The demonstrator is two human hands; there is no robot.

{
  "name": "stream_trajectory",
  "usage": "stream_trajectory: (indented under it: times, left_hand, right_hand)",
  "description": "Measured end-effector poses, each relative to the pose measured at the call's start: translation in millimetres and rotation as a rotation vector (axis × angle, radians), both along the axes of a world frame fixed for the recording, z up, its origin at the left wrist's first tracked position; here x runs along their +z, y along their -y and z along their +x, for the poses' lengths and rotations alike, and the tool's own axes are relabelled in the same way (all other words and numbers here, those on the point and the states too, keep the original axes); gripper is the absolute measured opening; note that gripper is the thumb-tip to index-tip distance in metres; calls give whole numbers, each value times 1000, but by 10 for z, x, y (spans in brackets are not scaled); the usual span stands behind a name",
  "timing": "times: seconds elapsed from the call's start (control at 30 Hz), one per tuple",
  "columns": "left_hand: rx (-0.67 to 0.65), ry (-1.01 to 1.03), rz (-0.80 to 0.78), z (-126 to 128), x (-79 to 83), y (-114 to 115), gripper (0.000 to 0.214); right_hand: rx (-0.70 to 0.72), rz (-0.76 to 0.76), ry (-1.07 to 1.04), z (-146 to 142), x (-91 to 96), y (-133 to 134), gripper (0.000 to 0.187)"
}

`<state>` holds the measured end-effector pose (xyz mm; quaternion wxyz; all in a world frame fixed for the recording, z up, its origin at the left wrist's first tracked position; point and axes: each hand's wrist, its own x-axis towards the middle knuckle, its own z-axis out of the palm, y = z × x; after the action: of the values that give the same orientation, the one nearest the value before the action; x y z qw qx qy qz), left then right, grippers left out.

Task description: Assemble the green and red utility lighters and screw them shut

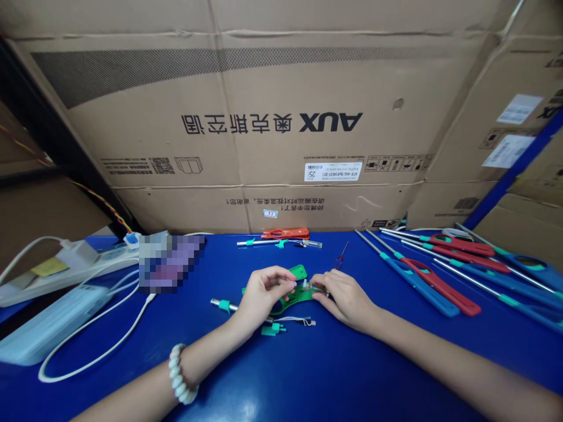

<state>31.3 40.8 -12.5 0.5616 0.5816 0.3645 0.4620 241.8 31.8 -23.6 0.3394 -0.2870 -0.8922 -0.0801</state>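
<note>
In the head view my left hand point(268, 293) is closed in a pinch above the left part of a green lighter shell point(294, 300); what its fingertips hold, if anything, is too small to make out. My right hand point(345, 298) grips the shell's right end, fingers curled around it. A small pale fitting point(305, 284) shows inside the shell between the hands. Another green shell piece point(299, 272) lies just behind. Near my left wrist rests a metal lighter tube point(216, 302), partly hidden by the wrist, with thin wires point(292, 319) and a green plastic part point(271, 330) beside it.
Behind the hands lie an orange lighter shell point(299, 232), another metal tube point(259, 242) and a small screwdriver point(340, 259). Several long red and blue lighters point(444, 275) fill the right. A power strip point(118, 258), light-blue power bank point(57, 325) and white cable point(105, 346) occupy the left.
</note>
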Motion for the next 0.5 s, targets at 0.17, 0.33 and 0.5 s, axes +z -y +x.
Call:
stream_trajectory:
  times: [0.17, 0.33, 0.5]
  left_hand:
    - [-8, -34, 30, 38, -26, 27, 33]
    - [-20, -34, 29, 63, -9, 57, 33]
    - [-47, -23, 49, 105, -16, 113, 26]
  right_hand:
    - [46, -4, 28, -4, 22, -1, 19]
    - [9, -65, -78, -31, 33, 41, 10]
    - [68, -103, -116, -85, 15, 99, 6]
